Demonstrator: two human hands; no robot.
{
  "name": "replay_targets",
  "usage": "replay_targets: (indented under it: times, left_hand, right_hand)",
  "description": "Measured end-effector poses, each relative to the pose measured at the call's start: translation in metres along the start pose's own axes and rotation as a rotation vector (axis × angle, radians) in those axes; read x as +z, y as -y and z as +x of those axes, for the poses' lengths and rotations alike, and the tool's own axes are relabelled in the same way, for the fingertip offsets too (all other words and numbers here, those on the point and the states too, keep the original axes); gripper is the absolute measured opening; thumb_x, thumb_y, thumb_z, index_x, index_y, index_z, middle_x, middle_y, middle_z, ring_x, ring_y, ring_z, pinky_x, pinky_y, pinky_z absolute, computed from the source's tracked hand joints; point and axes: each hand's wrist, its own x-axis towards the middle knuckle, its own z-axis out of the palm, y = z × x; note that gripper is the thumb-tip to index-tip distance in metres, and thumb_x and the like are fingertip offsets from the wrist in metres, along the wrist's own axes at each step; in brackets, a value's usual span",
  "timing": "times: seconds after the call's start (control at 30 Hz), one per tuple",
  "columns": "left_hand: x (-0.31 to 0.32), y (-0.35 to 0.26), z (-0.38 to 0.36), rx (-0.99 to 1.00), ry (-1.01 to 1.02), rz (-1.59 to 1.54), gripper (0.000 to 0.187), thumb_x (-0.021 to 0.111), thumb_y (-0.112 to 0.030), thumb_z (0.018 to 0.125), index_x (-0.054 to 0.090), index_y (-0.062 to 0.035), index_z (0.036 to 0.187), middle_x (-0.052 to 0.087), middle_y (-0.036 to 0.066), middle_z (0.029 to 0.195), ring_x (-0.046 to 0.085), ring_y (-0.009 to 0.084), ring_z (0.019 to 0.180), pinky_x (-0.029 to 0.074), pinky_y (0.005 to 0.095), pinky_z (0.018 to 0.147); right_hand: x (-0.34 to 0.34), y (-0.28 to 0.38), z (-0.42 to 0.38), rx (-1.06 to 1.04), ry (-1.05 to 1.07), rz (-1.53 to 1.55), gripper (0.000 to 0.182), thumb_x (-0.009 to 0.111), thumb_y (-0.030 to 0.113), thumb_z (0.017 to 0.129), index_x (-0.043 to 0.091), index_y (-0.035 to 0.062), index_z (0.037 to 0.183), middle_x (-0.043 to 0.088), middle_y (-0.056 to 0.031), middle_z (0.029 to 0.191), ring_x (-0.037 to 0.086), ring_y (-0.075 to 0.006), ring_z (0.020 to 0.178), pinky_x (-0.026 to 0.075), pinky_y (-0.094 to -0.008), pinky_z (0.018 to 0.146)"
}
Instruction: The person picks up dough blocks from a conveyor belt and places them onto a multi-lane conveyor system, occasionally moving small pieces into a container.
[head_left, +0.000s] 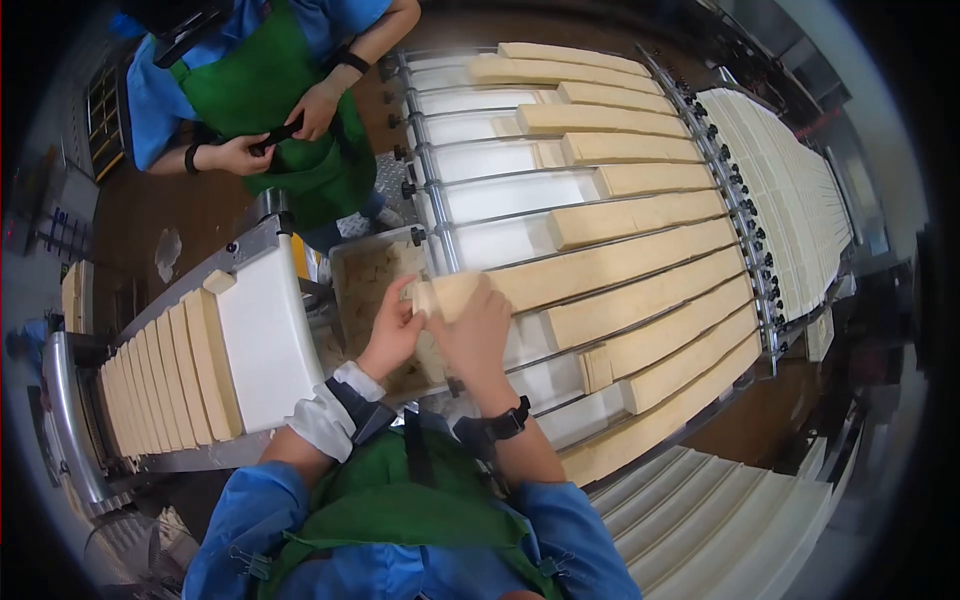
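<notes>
At the near end of the laned conveyor [485,160], my left hand [392,330] and my right hand [475,335] are both at a pale block piece [445,296]. The left fingers touch its left end. My right hand is wrapped over its right part, slightly blurred. This piece lies in line with a long pale strip [620,262] between the metal rods. Below my hands is a bin [385,245] with pale scraps inside.
A co-worker in a green apron [235,75] stands at the upper left, holding a black object. On the left, a white belt [262,340] carries several pale bars [208,365]. Ridged pale trays [715,520] lie at the lower right; another ridged belt [780,200] runs beyond the rods.
</notes>
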Motion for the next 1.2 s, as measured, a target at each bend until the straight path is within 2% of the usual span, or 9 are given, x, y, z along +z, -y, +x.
replay_targets:
  times: [0.1,0.23,0.33,0.37,0.57,0.77,0.93,1.1,1.2]
  left_hand:
    - [-0.003,-0.005,-0.004,-0.039,-0.06,-0.056,0.061,0.049,0.008,0.093,0.027,-0.0083,0.148,0.067,0.009,0.102,0.061,0.0095,0.091,0.048,0.0232,0.08]
    - [-0.019,-0.031,-0.026,-0.004,-0.188,-0.124,0.067,0.05,0.012,0.091,0.026,-0.0117,0.15,0.066,0.012,0.116,0.063,0.0166,0.107,0.046,0.028,0.096]
    - [-0.049,-0.014,-0.04,0.07,-0.349,0.131,0.071,0.06,0.005,0.089,0.027,-0.0113,0.15,0.052,0.019,0.138,0.05,0.0239,0.129,0.047,0.0332,0.1]
    - [-0.056,-0.01,-0.045,0.023,-0.368,0.167,0.071,0.061,0.004,0.088,0.029,-0.0111,0.149,0.051,0.018,0.137,0.05,0.0244,0.129,0.048,0.0334,0.099]
    - [-0.06,-0.002,-0.068,-0.128,-0.4,0.253,0.061,0.065,0.003,0.085,0.043,-0.0102,0.14,0.055,0.011,0.124,0.053,0.0205,0.119,0.05,0.0318,0.093]
    - [-0.061,0.011,-0.078,-0.102,-0.399,0.252,0.052,0.066,0.002,0.084,0.05,-0.0092,0.132,0.056,0.005,0.117,0.053,0.0159,0.113,0.048,0.0288,0.089]
    - [-0.086,0.009,-0.105,-0.048,-0.474,0.272,0.048,0.068,0.002,0.083,0.053,-0.0088,0.128,0.057,0.005,0.116,0.053,0.0146,0.111,0.05,0.0284,0.085]
    - [-0.153,0.02,-0.167,-0.068,-0.749,0.368,0.048,0.068,0.0,0.079,0.054,-0.0067,0.124,0.059,0.008,0.099,0.059,0.0166,0.094,0.053,0.0302,0.079]
    - [-0.18,0.039,-0.215,-0.126,-0.96,0.314,0.049,0.066,0.0,0.077,0.053,-0.007,0.124,0.057,0.006,0.093,0.057,0.016,0.083,0.051,0.0296,0.071]
  right_hand:
    - [0.008,-0.017,0.003,-0.028,-0.002,0.098,0.08,0.077,0.029,0.072,0.044,-0.009,0.134,0.057,-0.0261,0.114,0.054,-0.044,0.108,0.043,-0.052,0.094]
    - [-0.03,-0.035,-0.02,0.032,-0.016,0.333,0.08,0.077,0.027,0.073,0.044,-0.0082,0.136,0.056,-0.0263,0.12,0.052,-0.044,0.114,0.041,-0.0514,0.099]
    - [-0.065,-0.051,-0.047,0.003,-0.082,0.19,0.076,0.082,0.019,0.07,0.047,-0.005,0.133,0.056,-0.0233,0.117,0.055,-0.0371,0.112,0.045,-0.0442,0.094]
    - [-0.06,-0.072,-0.055,-0.049,-0.103,0.114,0.079,0.077,0.022,0.071,0.043,-0.007,0.137,0.055,-0.0273,0.118,0.051,-0.0437,0.109,0.041,-0.0517,0.095]
    - [-0.036,-0.096,-0.058,0.094,-0.035,-0.193,0.081,0.077,0.022,0.071,0.04,-0.0097,0.136,0.051,-0.0291,0.122,0.047,-0.0462,0.115,0.038,-0.0538,0.101]
    - [-0.026,-0.07,-0.042,0.19,0.031,-0.637,0.101,0.072,0.046,0.079,0.027,-0.0154,0.146,0.03,-0.0329,0.152,0.026,-0.0465,0.143,0.019,-0.053,0.119]
    - [-0.012,-0.117,-0.028,0.351,0.076,-0.789,0.109,0.059,0.065,0.086,0.018,-0.012,0.151,0.02,-0.0312,0.158,0.018,-0.0437,0.148,0.013,-0.0554,0.121]
    - [-0.019,-0.056,-0.022,0.35,0.057,-0.831,0.101,0.07,0.045,0.082,0.02,-0.0107,0.151,0.023,-0.0333,0.156,0.018,-0.0465,0.147,0.015,-0.0573,0.119]
    - [0.018,-0.019,-0.018,-0.114,-0.05,-0.513,0.094,0.072,0.029,0.078,0.024,-0.0104,0.149,0.026,-0.0356,0.153,0.019,-0.0494,0.146,0.017,-0.0594,0.118]
